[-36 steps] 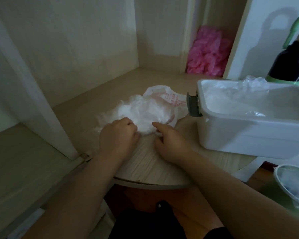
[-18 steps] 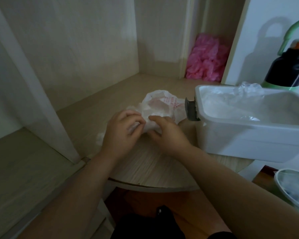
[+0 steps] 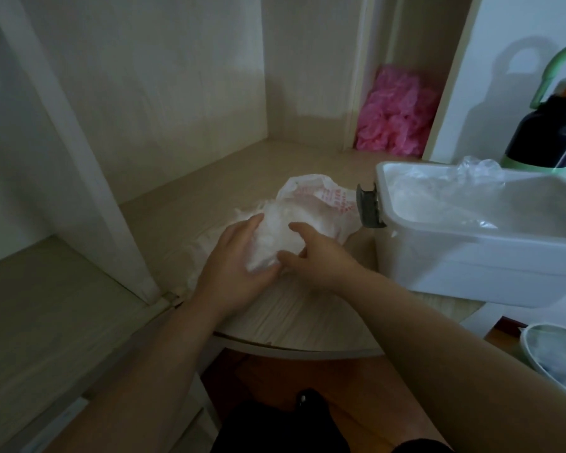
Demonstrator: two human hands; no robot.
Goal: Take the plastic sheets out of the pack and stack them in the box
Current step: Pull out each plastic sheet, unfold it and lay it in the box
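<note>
Farthest to the left of the box (image 3: 471, 266), the left hand (image 3: 239, 256) cups a crumpled white wad of plastic sheets (image 3: 272, 237), fingers bent over its top and thumb tucked under its near edge, so the grip is closed loosely around it. The wad sits on the round wooden table (image 3: 291, 318), left of the box and apart from it. The right hand (image 3: 324, 259) meets the wad from the side nearer the box, forefinger reaching over the top and thumb pressing the lower edge; it too curls round the sheets without clamping hard. Just behind the hands, and touching or nearly touching the box's left wall by the grey latch (image 3: 368, 207), lies the pack (image 3: 321, 197), a thin white bag with red print, its mouth turned toward the wad; whether the far end of the wad is in the pack cannot be told. Inside the box lie clear sheets (image 3: 445, 188), piled toward its back. Behind the box's left end a pink bundle (image 3: 396, 119) sits in a corner, and behind its right end stands a dark bottle (image 3: 549, 132) with a green handle. The step in hand looks like drawing a bunch free of the pack. The next move likely calls for lifting it clear without dragging the pack along, carrying it over the near rim and flattening it onto the pile.
</note>
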